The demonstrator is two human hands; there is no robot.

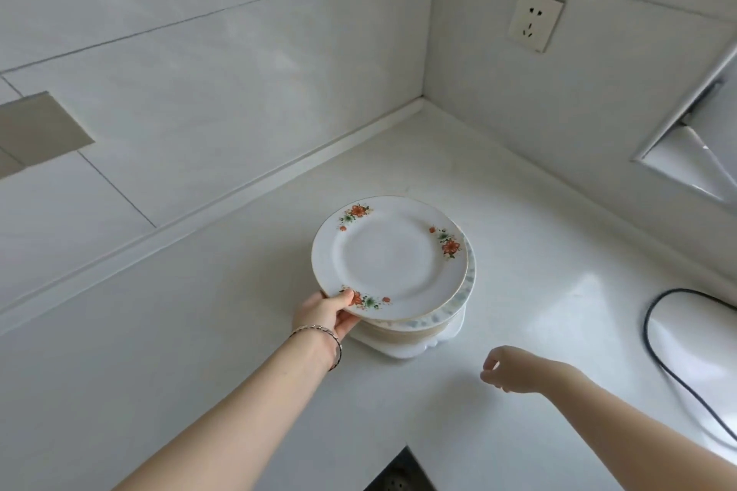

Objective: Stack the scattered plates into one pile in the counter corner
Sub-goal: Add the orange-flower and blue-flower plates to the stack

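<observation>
Left hand [332,316] grips top plate [389,257]; right hand [514,370] loosely curled

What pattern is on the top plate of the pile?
The top plate is white with orange-red flower sprays and a thin gold rim, seen in the head view.

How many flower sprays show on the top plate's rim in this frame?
3 on the top plate: one spray at the far-left rim, one at the right rim, one at the near rim beside the left hand, whose thumb may cover part.
</observation>
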